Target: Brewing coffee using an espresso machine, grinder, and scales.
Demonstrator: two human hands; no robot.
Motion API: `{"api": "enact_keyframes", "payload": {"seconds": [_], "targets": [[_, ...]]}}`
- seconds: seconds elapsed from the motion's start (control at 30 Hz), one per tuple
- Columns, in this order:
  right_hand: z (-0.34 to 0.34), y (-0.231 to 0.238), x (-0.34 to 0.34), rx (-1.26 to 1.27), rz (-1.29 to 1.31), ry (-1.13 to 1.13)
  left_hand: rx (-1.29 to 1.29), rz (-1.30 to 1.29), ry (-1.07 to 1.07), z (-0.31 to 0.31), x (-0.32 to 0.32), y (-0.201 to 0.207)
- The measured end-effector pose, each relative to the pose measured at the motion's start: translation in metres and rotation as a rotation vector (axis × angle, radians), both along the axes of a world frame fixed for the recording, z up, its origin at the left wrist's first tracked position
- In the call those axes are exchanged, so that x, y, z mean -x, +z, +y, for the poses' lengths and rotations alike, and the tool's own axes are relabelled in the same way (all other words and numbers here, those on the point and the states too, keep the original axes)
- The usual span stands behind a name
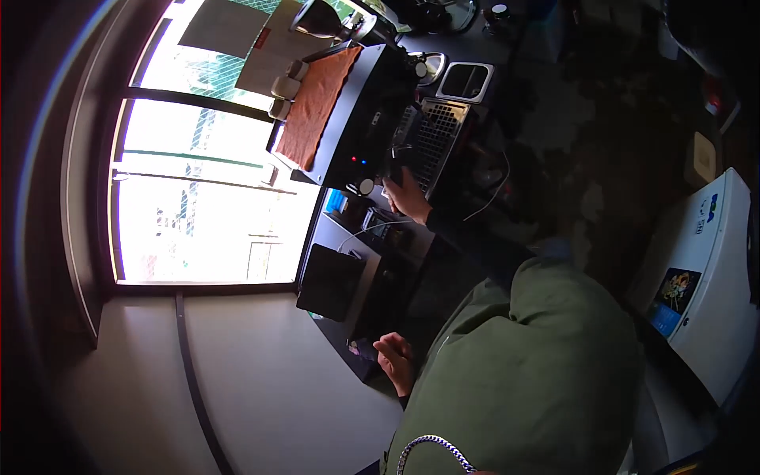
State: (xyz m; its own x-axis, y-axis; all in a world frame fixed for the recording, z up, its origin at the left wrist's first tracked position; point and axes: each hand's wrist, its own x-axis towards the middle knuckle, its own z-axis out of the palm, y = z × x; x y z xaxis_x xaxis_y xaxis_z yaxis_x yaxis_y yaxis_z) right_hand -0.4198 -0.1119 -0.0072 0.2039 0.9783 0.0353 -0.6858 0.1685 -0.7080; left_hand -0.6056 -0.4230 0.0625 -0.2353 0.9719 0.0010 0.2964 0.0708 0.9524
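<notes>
Head view: at the machine [366,107], a handle [397,161], likely stiff, best held near its end, is being clasped by the right hand [408,199]; the left hand's [396,362] grip cannot be told.

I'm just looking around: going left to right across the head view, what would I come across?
Bright window → reddish-brown cloth → the person's right hand → square, pale-rimmed container → white boxy unit.
</notes>
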Motion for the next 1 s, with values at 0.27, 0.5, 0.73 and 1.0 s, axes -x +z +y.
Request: {"api": "enact_keyframes", "payload": {"seconds": [0.27,0.5,0.73,1.0], "targets": [[0.011,0.009,-0.009,-0.103,-0.007,0.025,0.009,-0.054,0.083,-0.02,0.011,-0.013],[0.018,0.01,-0.042,-0.126,-0.132,0.088,0.019,-0.051,0.087,-0.021,0.003,-0.026],[0.006,0.024,-0.127,0.035,-0.263,0.598,0.088,-0.007,-0.12,-0.012,-0.022,-0.046],[-0.013,0.054,-0.114,0.11,-0.756,0.372,-0.006,-0.147,-0.326,0.093,-0.089,-0.028]]}}
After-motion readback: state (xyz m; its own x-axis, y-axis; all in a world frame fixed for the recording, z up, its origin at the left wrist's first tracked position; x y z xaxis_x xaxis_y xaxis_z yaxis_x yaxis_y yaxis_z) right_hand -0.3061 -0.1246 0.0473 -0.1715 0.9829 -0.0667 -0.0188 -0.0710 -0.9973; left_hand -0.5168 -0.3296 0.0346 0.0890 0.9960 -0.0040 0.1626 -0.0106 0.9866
